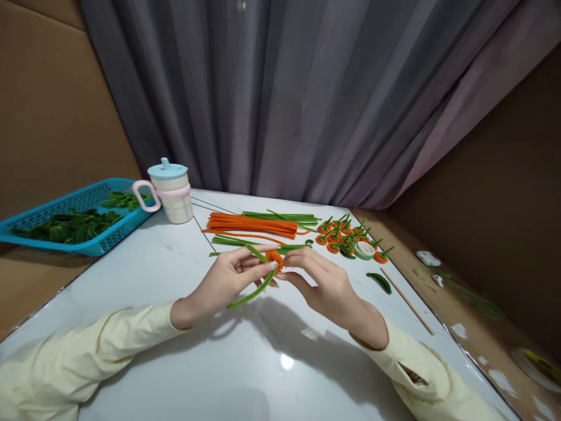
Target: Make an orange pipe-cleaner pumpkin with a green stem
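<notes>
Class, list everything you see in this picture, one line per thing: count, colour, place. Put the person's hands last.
tray: one, blue, far left
leaf pieces: a pile, green, in the tray
cup: one, cream, pale blue lid, pink handle, beside the tray
orange pipe cleaners: a bundle, orange, mid-table
green pipe cleaners: a bundle, green, beside the orange ones
finished pieces: about a dozen, orange with green stalks, right of the bundles
tape roll: one, whitish, among them
loose leaf: one, green, by the stick
stick: one, wooden, right edge
table: one, white
curtain: grey, behind
left hand: pinches bent green stem
right hand: fingers on orange coil
</notes>
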`<move>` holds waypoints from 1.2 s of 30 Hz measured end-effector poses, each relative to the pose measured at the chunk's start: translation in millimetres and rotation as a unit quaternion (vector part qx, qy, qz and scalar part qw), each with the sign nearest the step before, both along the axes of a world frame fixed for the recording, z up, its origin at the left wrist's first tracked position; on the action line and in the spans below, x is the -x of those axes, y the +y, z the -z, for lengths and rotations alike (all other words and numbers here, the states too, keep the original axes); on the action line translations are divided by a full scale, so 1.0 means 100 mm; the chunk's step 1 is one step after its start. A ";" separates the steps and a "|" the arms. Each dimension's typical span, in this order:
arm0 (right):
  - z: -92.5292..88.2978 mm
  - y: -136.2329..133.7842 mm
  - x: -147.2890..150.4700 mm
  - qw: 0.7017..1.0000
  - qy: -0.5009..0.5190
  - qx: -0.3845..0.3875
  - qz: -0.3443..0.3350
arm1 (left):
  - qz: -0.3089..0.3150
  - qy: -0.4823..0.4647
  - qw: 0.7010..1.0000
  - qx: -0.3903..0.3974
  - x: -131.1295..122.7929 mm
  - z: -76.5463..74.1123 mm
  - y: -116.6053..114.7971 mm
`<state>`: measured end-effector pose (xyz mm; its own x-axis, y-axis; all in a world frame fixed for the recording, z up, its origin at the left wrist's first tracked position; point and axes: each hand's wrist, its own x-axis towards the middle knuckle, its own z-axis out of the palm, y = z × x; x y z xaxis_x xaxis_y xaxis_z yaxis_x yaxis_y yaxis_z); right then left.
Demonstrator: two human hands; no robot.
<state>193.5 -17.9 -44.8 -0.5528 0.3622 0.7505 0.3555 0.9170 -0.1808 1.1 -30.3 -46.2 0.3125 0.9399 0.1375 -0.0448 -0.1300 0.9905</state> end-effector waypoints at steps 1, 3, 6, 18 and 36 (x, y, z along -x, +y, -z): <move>0.00 -0.01 0.01 1.000 -0.011 -0.008 0.010 | -0.005 0.001 1.000 -0.004 0.00 0.01 0.00; -0.01 -0.04 0.02 0.998 -0.038 -0.025 0.036 | -0.012 0.009 1.000 -0.013 -0.01 0.02 -0.01; 0.00 -0.08 0.04 0.993 -0.087 -0.044 0.073 | -0.015 0.014 1.000 -0.021 -0.03 0.04 0.00; 0.24 -0.10 -0.03 0.990 -0.129 0.001 0.066 | 0.071 -0.020 0.997 0.018 -0.02 0.40 0.02; 0.80 -0.27 -0.11 0.990 -0.135 -0.004 0.045 | 0.148 0.098 0.983 0.040 -0.05 0.77 -0.04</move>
<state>204.8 -45.1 -124.4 -0.6989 0.4144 0.5829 0.4704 0.8803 -0.0618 6.4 -34.1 -123.0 0.5878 0.8087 -0.0230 0.1239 -0.0619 0.9904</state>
